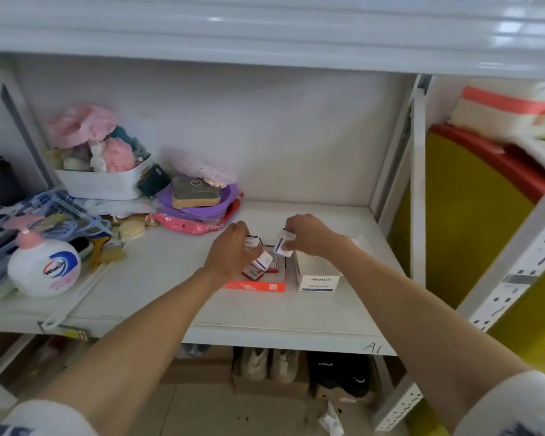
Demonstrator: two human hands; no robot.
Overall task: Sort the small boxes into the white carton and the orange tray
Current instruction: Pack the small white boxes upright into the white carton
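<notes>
On the white shelf, an orange tray (pixel 258 286) lies flat with red small boxes (pixel 272 266) and a white-and-blue one (pixel 264 259) in it. Just right of it stands the white carton (pixel 318 280), its top open. My left hand (pixel 233 251) hovers over the tray, gripping a small white box (pixel 253 240). My right hand (pixel 309 236) holds another small white-and-blue box (pixel 283 243) at the carton's left top edge. The carton's inside is hidden by my right hand.
A Walch soap pump bottle (pixel 44 265), brushes, a purple basin (pixel 202 206), a pink packet (pixel 189 226) and a white bin (pixel 102 182) of soft items crowd the shelf's left. A shelf post (pixel 417 184) stands to the right. Shoes (pixel 268 365) sit below the shelf.
</notes>
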